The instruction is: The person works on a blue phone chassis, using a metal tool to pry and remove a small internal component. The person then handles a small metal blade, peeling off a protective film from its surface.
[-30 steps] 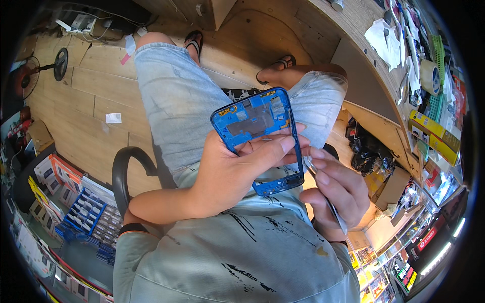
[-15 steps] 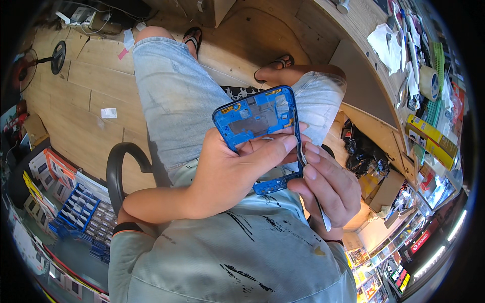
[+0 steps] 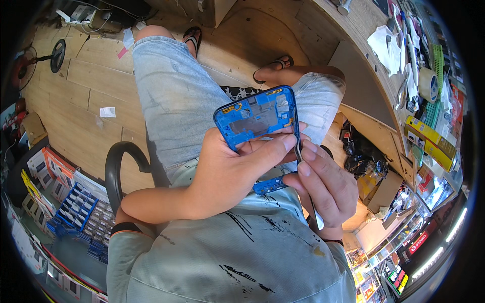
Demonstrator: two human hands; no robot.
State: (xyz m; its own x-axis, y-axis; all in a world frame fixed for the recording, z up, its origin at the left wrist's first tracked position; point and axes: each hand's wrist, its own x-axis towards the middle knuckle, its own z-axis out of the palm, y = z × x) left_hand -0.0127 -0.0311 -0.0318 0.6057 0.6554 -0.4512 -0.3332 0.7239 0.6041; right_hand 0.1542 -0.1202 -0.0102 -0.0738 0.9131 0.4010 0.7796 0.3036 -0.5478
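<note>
A blue phone frame [image 3: 255, 118] is held over my lap, its inner side with grey and gold patches facing up. My left hand [image 3: 240, 161] grips it by the lower part, thumb pressed on the long side rail. My right hand [image 3: 328, 184] is closed around a thin metal pry tool [image 3: 318, 217]; its upper end lies along the frame's right rail, by my left thumb. The right fingertips touch the rail near the frame's lower end [image 3: 270, 186]. My palms hide the middle of the frame.
On the right runs a wooden bench [image 3: 371, 55] with white tissue [image 3: 385, 48], a tape roll [image 3: 428, 85] and a yellow can [image 3: 430, 143]. A black chair armrest [image 3: 113, 166] curves at my left. Beyond it sits a blue divided tray [image 3: 78, 207]. A fan [image 3: 30, 68] stands far left.
My right hand has shifted slightly up and left along the rail with the pry tool, and its fingers cover more of the frame's lower corner. My left hand keeps its grip.
</note>
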